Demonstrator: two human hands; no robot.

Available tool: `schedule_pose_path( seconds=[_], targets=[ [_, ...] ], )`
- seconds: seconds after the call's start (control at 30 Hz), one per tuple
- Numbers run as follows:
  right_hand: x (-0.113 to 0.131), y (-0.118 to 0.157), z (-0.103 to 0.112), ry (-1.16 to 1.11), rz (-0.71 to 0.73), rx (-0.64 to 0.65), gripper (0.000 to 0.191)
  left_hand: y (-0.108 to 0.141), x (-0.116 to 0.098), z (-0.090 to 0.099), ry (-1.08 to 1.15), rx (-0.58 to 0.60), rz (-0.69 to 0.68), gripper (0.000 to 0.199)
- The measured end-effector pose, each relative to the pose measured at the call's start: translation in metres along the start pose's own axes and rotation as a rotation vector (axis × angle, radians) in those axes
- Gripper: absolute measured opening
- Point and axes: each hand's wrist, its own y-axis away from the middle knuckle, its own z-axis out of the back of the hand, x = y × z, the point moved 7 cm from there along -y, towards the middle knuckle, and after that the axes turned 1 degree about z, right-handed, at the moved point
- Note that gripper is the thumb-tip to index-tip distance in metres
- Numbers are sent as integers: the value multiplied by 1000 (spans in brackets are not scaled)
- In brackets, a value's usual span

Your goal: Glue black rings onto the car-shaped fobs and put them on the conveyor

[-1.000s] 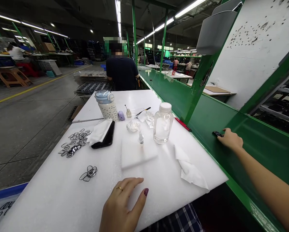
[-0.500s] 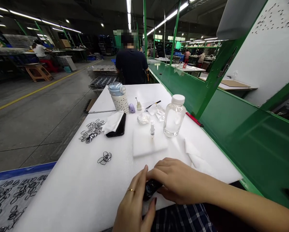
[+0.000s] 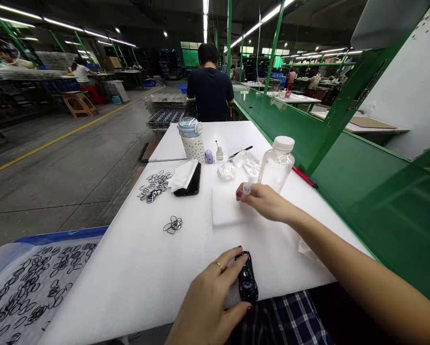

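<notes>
Our right hand (image 3: 267,201) pinching small translucent plastic vial (image 3: 247,189); left hand (image 3: 208,304) pressed over glossy black plastic piece (image 3: 247,278), near white bench edge (image 3: 139,287). Slack grip could drop piece or tip vial onto white foam pad (image 3: 225,208).

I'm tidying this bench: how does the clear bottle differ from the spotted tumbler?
The clear plastic bottle is see-through with a white cap; the spotted tumbler is opaque with a pale blue lid. The bottle stands nearer the green panel, the tumbler farther from it. Both stand upright, capped.
</notes>
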Motion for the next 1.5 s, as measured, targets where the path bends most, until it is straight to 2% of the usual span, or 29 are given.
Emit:
schedule_pose_path(
  seconds=[0.07, 0.13, 0.23, 0.3, 0.37, 0.47, 0.6, 0.67, 0.7, 0.8, 0.83, 1.13, 1.5],
  targets=[
    [5, 2, 0, -109, 29, 27, 35, -6, -1, 4, 26, -60, 19, 64],
    [14, 7, -7, -207, 93, 22, 42, -10, -5, 6, 42, -184, 11, 62],
    [21, 13, -30, -288, 170, 29, 37, -11, -9, 7, 56, -338, 13, 54],
    [19, 12, -45, -312, 169, 60, 34, -12, -10, 7, 74, -372, 40, 50],
    [16, 10, -49, -366, 156, 86, 35, -14, -11, 8, 118, -362, 77, 47],
    [18, 12, -40, -491, 160, 86, 35, -16, -10, 8, 186, -331, 140, 46],
    [35, 44, -21, -794, 234, -54, 15, -16, -9, 8, 230, -321, 190, 45],
    [42, 65, -18, -947, 251, -121, 16, -15, -8, 8, 250, -328, 193, 43],
    [44, 74, -19, -1009, 241, -128, 19, -15, -8, 8, 254, -330, 197, 42],
    [48, 90, -26, -1146, 185, -65, 56, -16, -8, 9, 252, -331, 211, 38],
    [48, 92, -29, -1174, 175, -40, 63, -16, -8, 9, 254, -328, 212, 37],
    [42, 89, -33, -1246, 201, -171, 61, -16, -7, 9, 272, -353, 180, 38],
    [40, 92, -34, -1208, 226, -179, 63, -15, -7, 8, 271, -345, 177, 39]
  ],
)
